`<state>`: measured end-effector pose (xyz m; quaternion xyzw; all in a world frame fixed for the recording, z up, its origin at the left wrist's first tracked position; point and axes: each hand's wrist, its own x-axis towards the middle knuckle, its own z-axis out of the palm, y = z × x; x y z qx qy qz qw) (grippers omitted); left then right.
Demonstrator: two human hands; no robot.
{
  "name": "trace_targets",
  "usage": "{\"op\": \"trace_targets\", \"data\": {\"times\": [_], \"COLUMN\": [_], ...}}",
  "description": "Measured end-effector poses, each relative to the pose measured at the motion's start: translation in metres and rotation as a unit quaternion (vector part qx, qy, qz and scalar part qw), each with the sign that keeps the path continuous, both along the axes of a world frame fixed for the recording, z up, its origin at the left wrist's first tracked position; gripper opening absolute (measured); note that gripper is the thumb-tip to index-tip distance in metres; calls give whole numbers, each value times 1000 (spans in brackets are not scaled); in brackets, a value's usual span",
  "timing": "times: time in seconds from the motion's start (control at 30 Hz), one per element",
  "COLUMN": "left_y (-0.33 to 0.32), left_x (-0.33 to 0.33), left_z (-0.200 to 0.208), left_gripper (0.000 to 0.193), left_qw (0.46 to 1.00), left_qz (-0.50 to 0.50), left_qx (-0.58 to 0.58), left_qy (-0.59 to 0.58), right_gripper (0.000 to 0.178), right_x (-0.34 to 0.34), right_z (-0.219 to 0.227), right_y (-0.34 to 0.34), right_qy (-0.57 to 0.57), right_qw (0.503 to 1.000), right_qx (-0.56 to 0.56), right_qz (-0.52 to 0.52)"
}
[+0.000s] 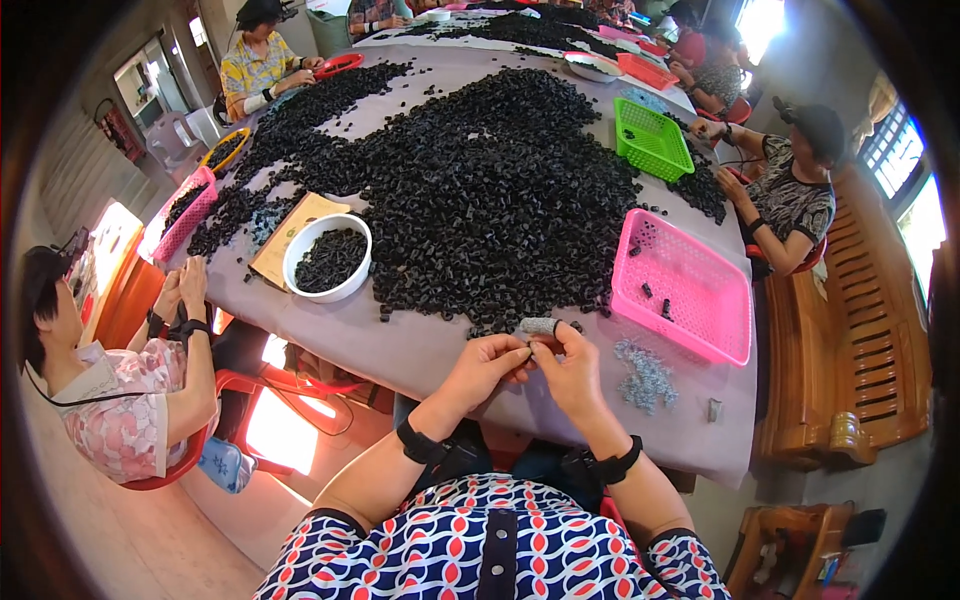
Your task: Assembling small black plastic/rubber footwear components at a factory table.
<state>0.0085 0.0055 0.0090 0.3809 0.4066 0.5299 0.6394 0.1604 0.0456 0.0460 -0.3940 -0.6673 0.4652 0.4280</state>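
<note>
At the table's near edge my left hand [489,362] and my right hand [570,368] meet, fingertips pinched together. A small dark piece [529,350] shows between them, mostly hidden by the fingers. A grey wrap [539,325] covers one finger of my right hand. Just beyond my hands spreads a large heap of small black plastic pieces [490,210]. Right of my right hand lies a little pile of small translucent bluish parts [645,377]. Past that pile stands a pink plastic basket [735,349] with a few black pieces in it.
A white bowl [364,262] of black parts stands at left beside a tan cardboard piece [283,246]. A green basket [668,170] sits farther right. A small grey object [714,410] lies near the right edge. Co-workers sit along both sides; a wooden bench [850,330] stands at right.
</note>
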Motion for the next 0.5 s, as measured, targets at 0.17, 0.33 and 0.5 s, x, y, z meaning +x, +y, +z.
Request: {"op": "trace_targets", "data": {"times": [0.17, 0.33, 0.5], "left_y": [0, 5, 4], "left_x": [-2, -7, 5], "left_z": [5, -6, 6], "left_gripper": [16, 12, 11], "left_qw": [999, 994, 996], "left_qz": [-16, 23, 44], "left_qx": [-25, -21, -40], "left_qy": [-35, -102, -69], "right_gripper": [9, 23, 27], "right_x": [2, 0, 2], "right_z": [-1, 16, 19], "right_y": [-4, -11, -5], "right_qy": [-87, -159, -292], "right_qw": [990, 964, 904], "right_qx": [108, 214, 311], "right_qz": [-15, 22, 30]}}
